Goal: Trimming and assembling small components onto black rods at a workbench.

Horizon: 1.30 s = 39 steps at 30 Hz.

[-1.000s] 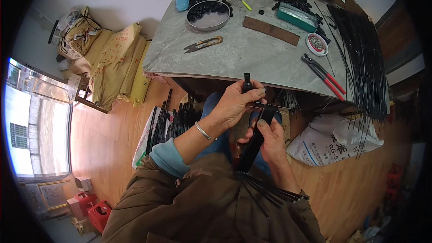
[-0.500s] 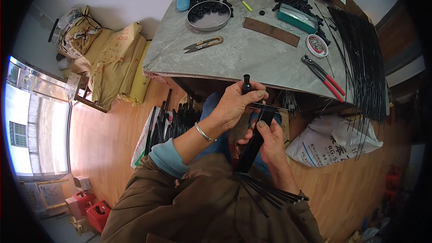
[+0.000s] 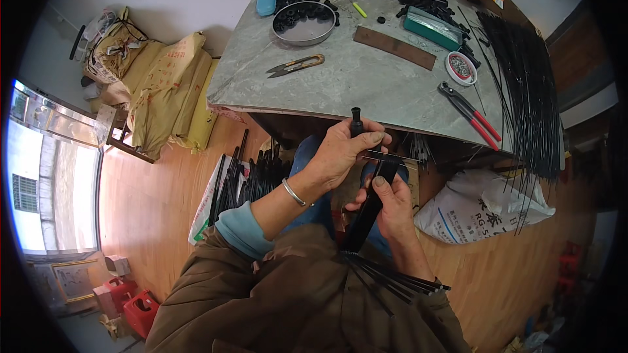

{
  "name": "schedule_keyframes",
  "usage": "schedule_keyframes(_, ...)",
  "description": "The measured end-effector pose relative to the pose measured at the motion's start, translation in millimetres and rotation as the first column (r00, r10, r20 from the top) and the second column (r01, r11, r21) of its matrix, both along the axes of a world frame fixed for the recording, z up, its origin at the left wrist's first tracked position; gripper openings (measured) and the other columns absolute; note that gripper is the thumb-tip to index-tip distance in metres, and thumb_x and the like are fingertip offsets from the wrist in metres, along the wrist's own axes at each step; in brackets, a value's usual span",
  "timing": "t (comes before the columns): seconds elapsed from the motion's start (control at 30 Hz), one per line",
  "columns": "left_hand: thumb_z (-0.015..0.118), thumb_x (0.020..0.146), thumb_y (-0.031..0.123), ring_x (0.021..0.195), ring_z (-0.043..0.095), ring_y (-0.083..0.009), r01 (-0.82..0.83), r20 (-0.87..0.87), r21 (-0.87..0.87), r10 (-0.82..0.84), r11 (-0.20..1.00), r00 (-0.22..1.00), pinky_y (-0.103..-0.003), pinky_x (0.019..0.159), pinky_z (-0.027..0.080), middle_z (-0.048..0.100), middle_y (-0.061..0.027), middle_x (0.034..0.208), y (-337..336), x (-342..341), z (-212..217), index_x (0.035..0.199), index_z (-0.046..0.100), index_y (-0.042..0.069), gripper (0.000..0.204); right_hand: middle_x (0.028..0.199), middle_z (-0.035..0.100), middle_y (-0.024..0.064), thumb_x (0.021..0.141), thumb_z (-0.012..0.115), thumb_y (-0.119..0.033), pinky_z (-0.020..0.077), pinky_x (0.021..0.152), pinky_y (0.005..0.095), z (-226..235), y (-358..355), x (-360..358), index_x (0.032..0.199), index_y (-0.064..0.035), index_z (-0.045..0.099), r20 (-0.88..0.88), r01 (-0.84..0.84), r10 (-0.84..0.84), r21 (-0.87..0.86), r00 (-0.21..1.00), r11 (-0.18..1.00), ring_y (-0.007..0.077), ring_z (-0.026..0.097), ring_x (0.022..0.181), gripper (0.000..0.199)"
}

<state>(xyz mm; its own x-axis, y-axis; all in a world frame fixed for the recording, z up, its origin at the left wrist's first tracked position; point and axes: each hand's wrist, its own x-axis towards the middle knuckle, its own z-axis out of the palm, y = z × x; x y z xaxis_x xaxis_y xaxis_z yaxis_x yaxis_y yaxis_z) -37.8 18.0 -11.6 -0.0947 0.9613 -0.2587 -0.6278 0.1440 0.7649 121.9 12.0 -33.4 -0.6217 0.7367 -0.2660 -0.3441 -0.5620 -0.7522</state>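
My left hand (image 3: 341, 151) grips the top of a long black rod-like assembly (image 3: 368, 204), its black cap (image 3: 356, 118) sticking up above my fingers. My right hand (image 3: 391, 201) holds the same black shaft lower down, thumb on it. Thin black ribs (image 3: 399, 279) fan out from the shaft's lower end across my lap. A thin metal wire or rib (image 3: 390, 155) lies across between my fingers. Both hands are just in front of the grey table's (image 3: 340, 85) near edge.
On the table lie thread snips (image 3: 296, 65), red-handled pliers (image 3: 472, 115), a round metal tray (image 3: 305, 23) with black parts, a brown strip (image 3: 394, 47), a green box (image 3: 428, 27), a small dish (image 3: 460, 67) and a bundle of black rods (image 3: 523, 72). Black shafts (image 3: 245, 180) and a white sack (image 3: 481, 206) sit on the floor.
Both hands keep their hold on the black assembly; only slight finger movement shows.
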Motion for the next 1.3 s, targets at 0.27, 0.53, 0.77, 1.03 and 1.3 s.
schedule_keyframes(0.27, 0.067, 0.086, 0.011, 0.087, 0.064, -0.0184, -0.002, -0.024, 0.016, 0.002, 1.0, 1.0, -0.031, 0.079, 0.054, 0.065, -0.0122, 0.098, 0, 2, 1, 0.102, 0.059, 0.001, 0.02, 0.072, 0.058, 0.0079, 0.095, 0.056, -0.025, 0.0599, 0.063, 0.0356, 4, 0, -1, 0.094, -0.0019, 0.05, 0.022, 0.016, -0.015, -0.017, 1.0, 1.0, 0.0178, 0.062, 0.061, 0.023)
schedule_keyframes(0.53, 0.067, 0.085, 0.008, 0.085, 0.065, -0.0184, 0.003, -0.081, -0.034, -0.005, 0.999, 0.997, -0.032, 0.078, 0.053, 0.066, -0.0115, 0.093, 0, -2, 9, 0.101, 0.06, 0.002, 0.018, 0.067, 0.057, 0.0039, 0.094, 0.057, -0.026, 0.0517, 0.052, 0.0253, 6, -3, -7, 0.093, -0.0045, 0.051, 0.144, 0.071, -0.083, 0.082, 0.986, 0.994, 0.0129, 0.059, 0.055, 0.023)
schedule_keyframes(0.77, 0.064, 0.088, 0.012, 0.086, 0.064, -0.0181, 0.046, -0.075, -0.018, -0.047, 0.999, 0.996, -0.031, 0.078, 0.053, 0.066, -0.0112, 0.094, 1, -8, 5, 0.104, 0.061, -0.001, 0.02, 0.073, 0.056, 0.0045, 0.094, 0.058, -0.022, 0.0545, 0.054, 0.0274, 9, -7, -7, 0.095, -0.0039, 0.053, 0.134, 0.095, -0.104, 0.07, 0.986, 0.993, 0.0126, 0.058, 0.061, 0.019)
schedule_keyframes(1.03, 0.066, 0.086, 0.014, 0.066, 0.055, -0.0092, 0.139, -0.426, -0.153, -0.192, 0.978, 0.884, -0.022, 0.057, 0.044, 0.064, -0.0052, 0.085, -18, -5, 13, 0.111, 0.06, -0.005, 0.032, 0.073, 0.06, 0.0039, 0.094, 0.059, -0.02, 0.0541, 0.053, 0.0267, 6, -4, 0, 0.103, -0.0039, 0.057, 0.151, 0.131, -0.14, 0.063, 0.979, 0.989, 0.0127, 0.059, 0.061, 0.019)
schedule_keyframes(1.3, 0.069, 0.084, 0.008, 0.064, 0.054, -0.0098, 0.009, -0.228, -0.041, -0.019, 0.999, 0.973, -0.022, 0.057, 0.045, 0.06, -0.0028, 0.078, -21, 10, -7, 0.105, 0.06, -0.002, 0.025, 0.088, 0.066, 0.0024, 0.093, 0.059, -0.015, 0.0492, 0.071, 0.0235, 6, 8, 7, 0.103, -0.0012, 0.063, 0.263, 0.027, -0.126, 0.352, 0.956, 0.936, 0.0078, 0.059, 0.079, 0.017)
